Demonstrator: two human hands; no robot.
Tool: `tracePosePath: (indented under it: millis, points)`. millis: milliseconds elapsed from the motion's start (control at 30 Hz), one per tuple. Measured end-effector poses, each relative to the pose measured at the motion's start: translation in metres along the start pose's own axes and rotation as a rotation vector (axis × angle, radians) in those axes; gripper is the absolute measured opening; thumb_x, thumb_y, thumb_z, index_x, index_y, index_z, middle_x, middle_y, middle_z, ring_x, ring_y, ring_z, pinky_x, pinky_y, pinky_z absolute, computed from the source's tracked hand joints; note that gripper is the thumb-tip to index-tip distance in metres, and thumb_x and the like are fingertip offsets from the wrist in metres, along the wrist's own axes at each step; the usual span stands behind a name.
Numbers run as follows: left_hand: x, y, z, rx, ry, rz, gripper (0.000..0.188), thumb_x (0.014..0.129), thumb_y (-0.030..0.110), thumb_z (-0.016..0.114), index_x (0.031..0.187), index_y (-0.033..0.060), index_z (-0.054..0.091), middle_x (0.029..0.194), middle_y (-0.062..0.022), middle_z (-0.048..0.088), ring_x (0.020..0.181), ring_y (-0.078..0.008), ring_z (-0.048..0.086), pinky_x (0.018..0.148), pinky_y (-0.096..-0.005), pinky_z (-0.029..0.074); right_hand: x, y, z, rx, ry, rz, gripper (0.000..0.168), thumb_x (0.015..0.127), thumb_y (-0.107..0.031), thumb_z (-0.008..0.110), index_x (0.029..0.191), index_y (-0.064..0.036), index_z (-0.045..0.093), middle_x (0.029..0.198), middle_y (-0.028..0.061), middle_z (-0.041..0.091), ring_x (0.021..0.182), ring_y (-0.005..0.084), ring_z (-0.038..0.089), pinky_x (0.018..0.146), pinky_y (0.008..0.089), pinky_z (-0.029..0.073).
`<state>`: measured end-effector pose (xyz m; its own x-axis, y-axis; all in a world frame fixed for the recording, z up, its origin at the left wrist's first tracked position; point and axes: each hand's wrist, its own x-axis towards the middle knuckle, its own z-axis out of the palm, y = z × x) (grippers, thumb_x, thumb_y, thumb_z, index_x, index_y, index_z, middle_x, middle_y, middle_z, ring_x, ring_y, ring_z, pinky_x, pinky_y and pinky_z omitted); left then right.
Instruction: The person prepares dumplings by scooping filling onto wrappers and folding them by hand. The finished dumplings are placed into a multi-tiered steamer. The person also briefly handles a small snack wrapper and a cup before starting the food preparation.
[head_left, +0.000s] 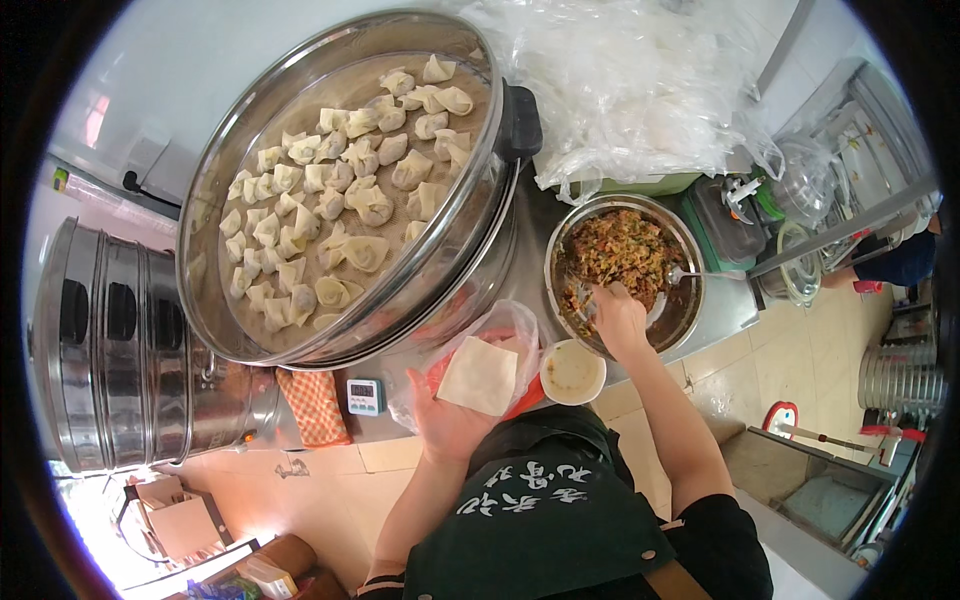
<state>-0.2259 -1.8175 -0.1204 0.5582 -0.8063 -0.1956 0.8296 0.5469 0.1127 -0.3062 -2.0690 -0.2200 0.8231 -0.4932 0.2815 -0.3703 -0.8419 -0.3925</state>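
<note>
A square wonton wrapper (478, 376) lies across the fingers of my left hand (454, 427), its palm up and thumb spread. Beneath and behind it is a plastic bag (519, 319) with something red. My right hand (621, 319) reaches into a steel bowl (694, 315) of chopped filling (619, 247); its fingertips touch the filling near the bowl's lower left, and whether they grip a tool is hidden. A metal spoon (675, 275) rests at the bowl's right. Between my hands stands a small white bowl (574, 373) with liquid. Folded wontons (367, 202) fill much of the large steamer tray (289, 360) at upper left.
Stacked steel steamers (112, 360) stand at left, near a checked cloth (313, 409) and a digital timer (364, 397). Plastic bags (630, 82) are heaped behind the filling bowl. A green-sided container (724, 225) and a rack (847, 225) stand right; another person's arm (838, 278) shows beyond.
</note>
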Motion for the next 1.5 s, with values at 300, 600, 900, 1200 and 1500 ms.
tracePosePath:
  millis: [300,600,900,1200,1500]
  points:
    - [-0.004,0.001,-0.003,-0.109,0.108,-0.021,0.092,0.083,0.071,0.033,0.136,-0.0033,0.031,0.139,-0.0177,0.038,0.129,-0.0324,0.036,0.109,-0.0457,0.024,-0.006,-0.002,-0.017,0.112,0.011,0.096,0.006,0.074,-0.004,0.056,0.078,-0.007,0.060,0.075,0.0163,0.055,0.061,0.0365,0.058,0.054,0.0440,0.047]
    - [-0.006,0.003,-0.004,-0.178,0.016,-0.048,0.092,0.082,0.072,0.034,0.138,-0.0015,0.029,0.142,-0.0169,0.034,0.131,-0.0324,0.032,0.110,-0.0460,0.022,-0.011,-0.011,-0.044,0.129,-0.026,0.168,0.015,0.078,-0.002,0.055,0.090,-0.007,0.065,0.077,0.0153,0.059,0.072,0.0347,0.059,0.062,0.0420,0.047]
    - [-0.007,0.003,-0.001,-0.266,0.023,-0.062,0.096,0.079,0.072,0.041,0.140,-0.0004,0.025,0.146,-0.0175,0.027,0.135,-0.0334,0.026,0.112,-0.0465,0.018,-0.022,0.001,-0.021,0.089,-0.001,0.117,0.011,0.076,-0.003,0.053,0.083,-0.008,0.061,0.075,0.0156,0.057,0.067,0.0357,0.059,0.057,0.0449,0.047]
    - [-0.005,0.003,-0.005,-0.312,-0.006,-0.098,0.098,0.078,0.072,0.043,0.140,-0.0017,0.023,0.147,-0.0192,0.024,0.135,-0.0338,0.025,0.112,-0.0458,0.018,-0.049,-0.013,-0.034,0.108,-0.108,0.158,0.006,0.078,-0.009,0.055,0.075,-0.004,0.057,0.071,0.0164,0.058,0.066,0.0372,0.058,0.057,0.0461,0.047]
    - [0.002,0.001,0.002,-0.107,0.033,-0.095,0.092,0.083,0.069,0.036,0.136,-0.0057,0.030,0.140,-0.0212,0.036,0.130,-0.0331,0.035,0.110,-0.0452,0.024,-0.052,-0.061,-0.026,0.231,-0.021,0.351,0.013,0.080,-0.012,0.056,0.072,-0.002,0.057,0.071,0.0202,0.060,0.068,0.0403,0.058,0.059,0.0490,0.045]
